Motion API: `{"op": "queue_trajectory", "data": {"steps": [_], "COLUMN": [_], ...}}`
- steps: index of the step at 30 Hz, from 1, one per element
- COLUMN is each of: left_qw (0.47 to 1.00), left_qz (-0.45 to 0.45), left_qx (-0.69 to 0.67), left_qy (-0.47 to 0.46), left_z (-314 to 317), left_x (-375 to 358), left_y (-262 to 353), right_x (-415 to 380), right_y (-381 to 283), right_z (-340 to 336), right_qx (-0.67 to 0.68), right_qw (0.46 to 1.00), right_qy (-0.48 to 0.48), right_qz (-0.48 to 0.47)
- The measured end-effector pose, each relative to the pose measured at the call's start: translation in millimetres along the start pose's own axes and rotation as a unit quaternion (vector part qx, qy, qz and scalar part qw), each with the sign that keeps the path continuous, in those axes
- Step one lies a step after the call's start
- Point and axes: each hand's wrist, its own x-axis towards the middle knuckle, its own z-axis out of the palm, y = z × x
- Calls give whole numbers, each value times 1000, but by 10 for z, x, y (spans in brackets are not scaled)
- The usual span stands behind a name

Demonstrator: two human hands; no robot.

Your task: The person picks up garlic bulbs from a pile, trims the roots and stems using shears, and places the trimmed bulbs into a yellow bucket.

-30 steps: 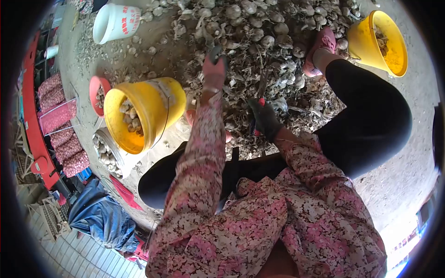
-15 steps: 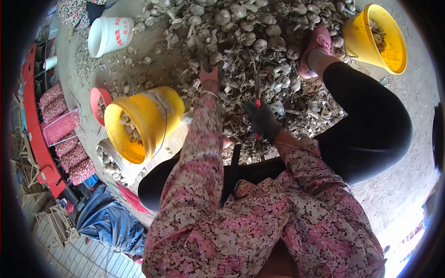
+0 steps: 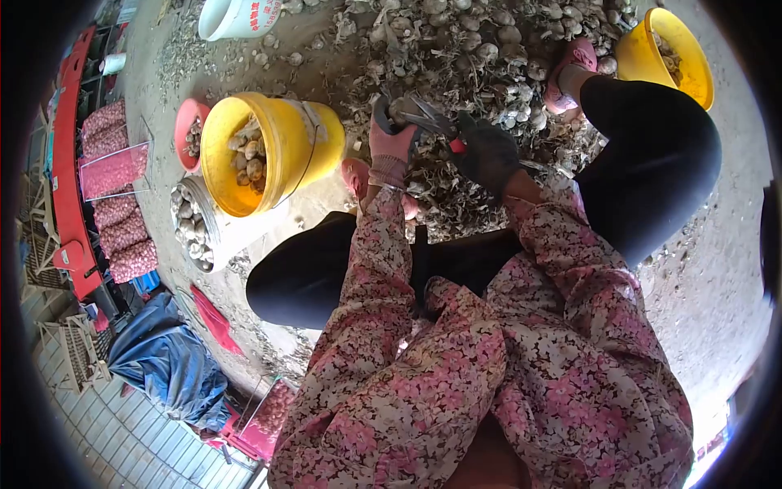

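Observation:
My left hand (image 3: 393, 140), in a pink glove with dark fingers, is wrapped round a garlic bulb (image 3: 402, 111) above the heap. My right hand (image 3: 487, 153), in a dark glove, is closed on red-handled shears (image 3: 458, 146). Their metal blades (image 3: 432, 121) point left and reach the bulb's edge. Beneath and beyond both hands spreads a heap of garlic bulbs with dry stalks (image 3: 456, 49). Left of my left hand, a tilted yellow bucket (image 3: 322, 138) has bulbs inside.
Another yellow bucket (image 3: 643, 55) is at upper right, a white bucket (image 3: 243, 18) at upper left. A pink bowl (image 3: 186, 134) and a pail of bulbs (image 3: 195, 224) sit beside the near yellow bucket. Red net sacks (image 3: 130, 261) and a blue tarp (image 3: 171, 367) are at left.
My left hand has come closer to my right hand with a bulb in it. The shears have swung from pointing away to pointing left at the bulb. The view has shifted.

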Motion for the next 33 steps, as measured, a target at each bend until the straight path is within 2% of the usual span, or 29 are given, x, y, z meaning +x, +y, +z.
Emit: {"op": "queue_trajectory", "data": {"steps": [2,5,7,9,11,12,14,18,20,23,24,26,27,28,29,30,32,33], "left_qw": [993,995,995,996,980,980,991,992,972,964,965,902,903,857,799,801,751,704], "left_qz": [33,-6,-9,-13,43,38,18,-24,-152,-103,-99,-155,-146,-123,-98,-89,-27,2], "left_qx": [112,98,88,79,181,182,96,66,-135,-173,-172,-368,-371,-479,-579,-578,-644,-703], "left_qy": [-30,-32,-35,-39,-68,-74,-97,-105,-120,-172,-173,-164,-161,-145,-129,-127,-143,-98], "left_z": [-66,-68,-70,-72,-29,-1,23,-42,-63,28,37,32,13,-27,-92,-190,-466,-626], "left_x": [-11,-136,-138,-148,-181,-198,-216,-187,-131,-261,-299,-358,-309,-257,-204,-152,-19,17], "left_y": [-115,43,-86,-110,79,110,168,-61,-407,-124,46,340,321,283,250,306,478,575], "right_x": [-42,-86,-101,-93,-65,-66,-44,32,76,133,141,111,73,57,85,76,18,14], "right_y": [15,48,48,79,147,181,263,329,409,541,547,520,490,494,509,547,548,498], "right_z": [63,97,99,91,141,173,211,228,323,429,431,441,472,549,639,767,911,876], "right_qx": [-7,-6,4,18,23,27,33,26,29,55,50,41,84,127,171,169,386,386], "right_qw": [1000,1000,1000,997,998,999,998,991,991,992,989,986,989,987,981,982,900,901], "right_qy": [-10,-22,-23,-68,-54,-42,-61,-128,-128,-110,-130,-150,-100,-52,-80,-78,-143,-140], "right_qz": [-3,-13,-20,-15,-9,-8,-2,-9,-8,16,42,61,70,78,43,34,146,139]}}
